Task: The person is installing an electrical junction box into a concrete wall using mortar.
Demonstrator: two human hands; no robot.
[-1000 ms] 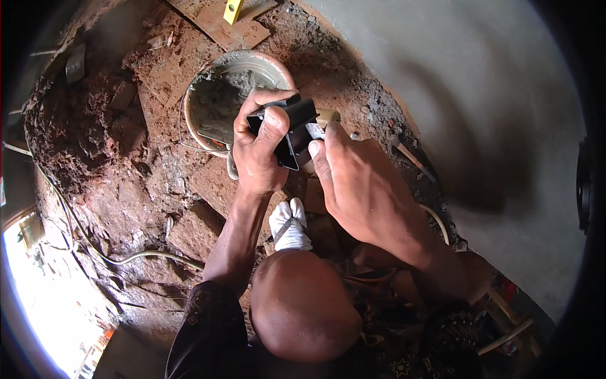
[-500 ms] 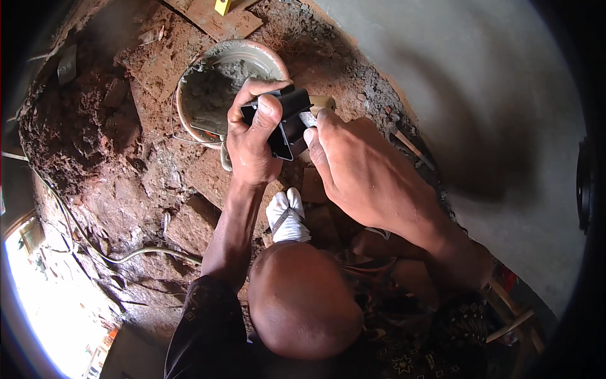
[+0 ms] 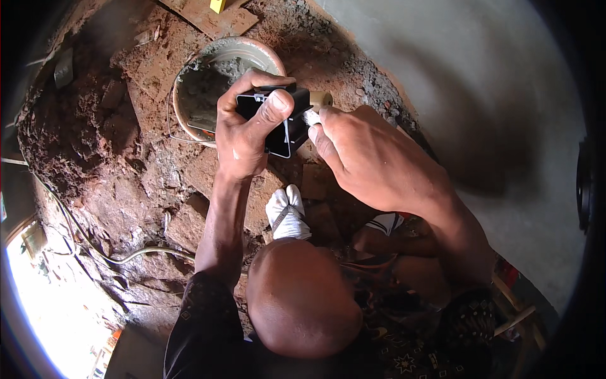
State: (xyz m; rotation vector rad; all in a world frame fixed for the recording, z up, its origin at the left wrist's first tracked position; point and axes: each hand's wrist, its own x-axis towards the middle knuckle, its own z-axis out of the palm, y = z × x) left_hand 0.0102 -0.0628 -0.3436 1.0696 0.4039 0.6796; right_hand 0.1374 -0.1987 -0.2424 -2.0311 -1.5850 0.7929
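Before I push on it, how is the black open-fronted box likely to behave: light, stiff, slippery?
The black open-fronted box is probably light for its size, as it looks hollow. Its straight edges in the grip of the left hand suggest it is fairly stiff, though the thin walls might flex under a hard push. Its smooth-looking outside could be slippery.

Smth plastic-lk box (image 3: pixel 298 129), rough grnd (image 3: pixel 145 183)

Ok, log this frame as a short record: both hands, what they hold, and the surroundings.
Left hand: grips black open box
Right hand: pinches small pale piece at the box's right side
Bucket: partly hidden by left hand; grey wet mix inside
Foot: white sock, dark strap
Wall: grey, at right
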